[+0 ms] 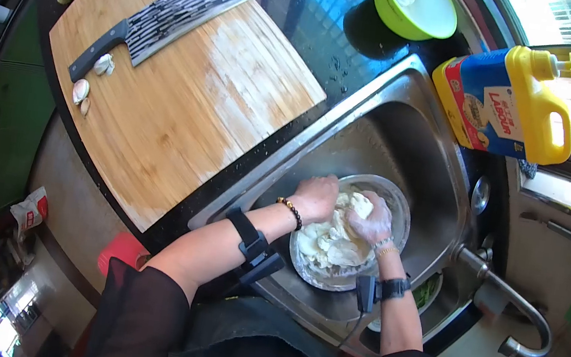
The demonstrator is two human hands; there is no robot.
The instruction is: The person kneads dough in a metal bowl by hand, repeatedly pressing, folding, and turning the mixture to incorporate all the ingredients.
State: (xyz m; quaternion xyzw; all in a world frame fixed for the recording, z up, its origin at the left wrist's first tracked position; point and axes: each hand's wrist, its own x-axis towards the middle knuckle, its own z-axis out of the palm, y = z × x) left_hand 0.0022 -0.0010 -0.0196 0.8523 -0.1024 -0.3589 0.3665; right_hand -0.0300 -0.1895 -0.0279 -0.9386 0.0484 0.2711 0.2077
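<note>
A round metal bowl (406, 228) sits inside the sink and holds a lumpy white dough (334, 246). My left hand (316, 196) is closed at the bowl's upper-left rim, its fingertips partly hidden. Whitish dough or flour coats my right hand (371, 220), which lies inside the bowl with its fingers curled into the dough. Beaded bracelets and black straps circle both wrists and forearms.
Left of the sink lies a wooden cutting board (159, 139) with a cleaver (169, 20) and garlic (80, 91). A green bowl (433, 13) and a yellow jug (508, 100) stand behind the sink (441, 164). The faucet (525, 314) is at right.
</note>
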